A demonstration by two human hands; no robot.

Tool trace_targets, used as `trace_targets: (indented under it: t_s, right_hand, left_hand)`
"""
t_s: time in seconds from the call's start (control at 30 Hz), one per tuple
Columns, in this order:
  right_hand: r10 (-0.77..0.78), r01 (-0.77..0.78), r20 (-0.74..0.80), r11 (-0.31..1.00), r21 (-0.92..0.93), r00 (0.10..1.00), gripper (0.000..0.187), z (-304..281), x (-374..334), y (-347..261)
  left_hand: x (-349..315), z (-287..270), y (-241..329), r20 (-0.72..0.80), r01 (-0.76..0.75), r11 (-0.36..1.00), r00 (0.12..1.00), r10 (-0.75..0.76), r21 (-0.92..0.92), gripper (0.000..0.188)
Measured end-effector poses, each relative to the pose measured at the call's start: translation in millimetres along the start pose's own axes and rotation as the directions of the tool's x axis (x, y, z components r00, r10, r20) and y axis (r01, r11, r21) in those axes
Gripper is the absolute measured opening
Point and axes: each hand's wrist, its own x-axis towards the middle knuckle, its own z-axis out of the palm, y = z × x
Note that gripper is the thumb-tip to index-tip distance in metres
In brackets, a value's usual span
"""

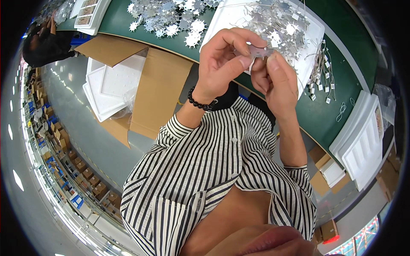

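Above the table's near edge, a small silvery toothed metal plate (259, 52) is pinched between my two hands. My left hand (220, 64), with a black bead bracelet at its wrist, grips the plate's left side with thumb and fingers. The thumb and curled fingers of my right hand (279, 87) close on its right side. Just beyond the hands lies a white foam tray (315, 30) heaped with star-shaped metal plates and thin wires (282, 21). Further left, a pile of similar loose plates (171, 17) is spread on the green table (115, 19).
Several wires with white connectors (322, 74) lie right of the tray. White foam trays (358, 136) are stacked at the table's right end. An open cardboard box (162, 85) with foam sheets (121, 77) stands at the left. Another person (47, 45) is at far left.
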Motion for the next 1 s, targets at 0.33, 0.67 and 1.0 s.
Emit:
trace_targets:
  t_s: [0.33,0.67,1.0]
  right_hand:
    - [0.027,-0.023,-0.06,0.998,0.058,0.998,0.026,15.0,9.9,-1.1]
    - [0.154,-0.192,-0.505,0.981,-0.025,0.849,0.02,-4.9,5.1,4.2]
    - [0.05,-0.087,-0.4,0.993,-0.075,0.915,0.024,32.5,11.8,-9.6]
  left_hand:
    - [1.5,-5.6,3.7,-0.013,-0.036,0.999,0.999,0.036,-0.03,0.015]
    - [0.6,10.8,17.0,0.044,-0.148,0.761,0.987,0.155,0.632,0.01]
    - [-1.0,12.5,26.3,-0.014,-0.101,0.827,0.991,0.13,0.553,0.005]
